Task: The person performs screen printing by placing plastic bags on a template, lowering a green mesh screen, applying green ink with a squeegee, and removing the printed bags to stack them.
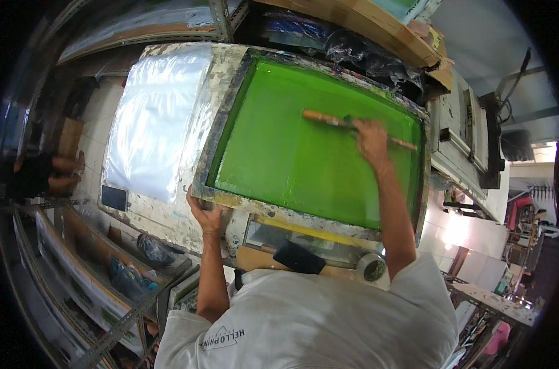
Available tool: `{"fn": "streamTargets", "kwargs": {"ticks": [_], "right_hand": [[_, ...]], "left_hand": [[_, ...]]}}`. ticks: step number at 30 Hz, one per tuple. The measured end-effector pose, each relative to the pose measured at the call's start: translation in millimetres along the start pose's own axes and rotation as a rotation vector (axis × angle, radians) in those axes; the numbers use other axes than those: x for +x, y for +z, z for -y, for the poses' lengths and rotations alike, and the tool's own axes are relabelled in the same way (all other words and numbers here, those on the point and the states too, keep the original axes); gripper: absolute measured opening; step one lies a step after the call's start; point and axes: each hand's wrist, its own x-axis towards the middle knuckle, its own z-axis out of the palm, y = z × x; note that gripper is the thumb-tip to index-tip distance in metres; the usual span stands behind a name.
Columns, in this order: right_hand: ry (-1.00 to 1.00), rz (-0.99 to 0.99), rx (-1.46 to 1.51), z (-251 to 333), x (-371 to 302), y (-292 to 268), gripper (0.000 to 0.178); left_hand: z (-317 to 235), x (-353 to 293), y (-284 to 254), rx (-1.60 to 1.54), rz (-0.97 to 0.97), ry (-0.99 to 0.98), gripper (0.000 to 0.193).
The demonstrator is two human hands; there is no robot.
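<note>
Somewhat blurred, the right hand [370, 140] grips a brown squeegee [322, 117]; the left hand [207, 216] touches the green screen's frame [223, 123]; whether gripping, I cannot tell.

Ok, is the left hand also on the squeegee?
No, the left hand is at a corner of the screen frame, while the right hand holds the squeegee.

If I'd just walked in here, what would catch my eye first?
Surely the bright green panel filling the middle of the view, where the right hand grips a long wooden tool over its right part. Next, the shiny clear plastic sheets to its left. The left hand is at the near left corner of the panel's stained frame.
</note>
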Motion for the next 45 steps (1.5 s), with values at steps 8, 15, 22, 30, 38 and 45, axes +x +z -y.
{"fn": "streamTargets", "kwargs": {"ticks": [8, 15, 22, 30, 38, 45], "right_hand": [[0.06, 0.109, 0.223, 112, -129, -73, 0.031], [0.147, 0.191, 0.395, 102, -123, -82, 0.036], [0.235, 0.304, 0.149, 105, -135, -25, 0.055], [0.312, 0.158, 0.168, 36, -79, 44, 0.072], [0.169, -0.063, 0.162, -71, 40, 84, 0.075], [0.184, -0.047, 0.029, -109, 93, 89, 0.078]], "left_hand": [[-6, 1, 0, 0.003, 0.02, -0.029, 0.104], [-11, 13, 7, -0.018, 0.011, 0.257, 0.105], [-14, 14, -10, 0.494, 0.03, 0.347, 0.094], [-26, 16, -5, 0.523, 0.033, 0.308, 0.081], [-23, 14, -4, 0.494, 0.01, 0.257, 0.079], [-16, 13, -6, 0.443, 0.059, 0.261, 0.081]]}}
